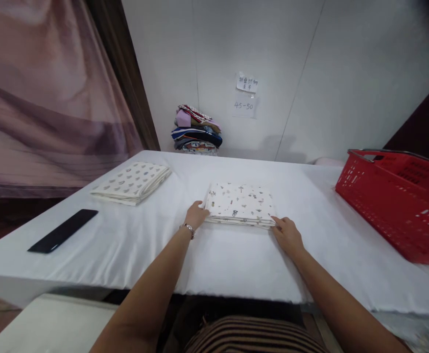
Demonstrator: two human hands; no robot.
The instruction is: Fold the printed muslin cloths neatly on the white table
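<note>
A folded white cloth with small dark prints [241, 203] lies in the middle of a table covered in white sheeting [214, 255]. My left hand [196, 214] rests against the cloth's near left corner, fingers curled at the edge. My right hand [288, 234] touches the near right corner, fingers stretched toward it. A bracelet sits on my left wrist. Whether either hand actually pinches the fabric is not clear.
A second folded patterned cloth [131, 182] lies at the back left. A black flat phone-like object [63, 230] sits near the left edge. A red plastic basket [398, 201] stands at the right. A stack of coloured fabrics [197, 130] stands against the far wall under paper notes [246, 83].
</note>
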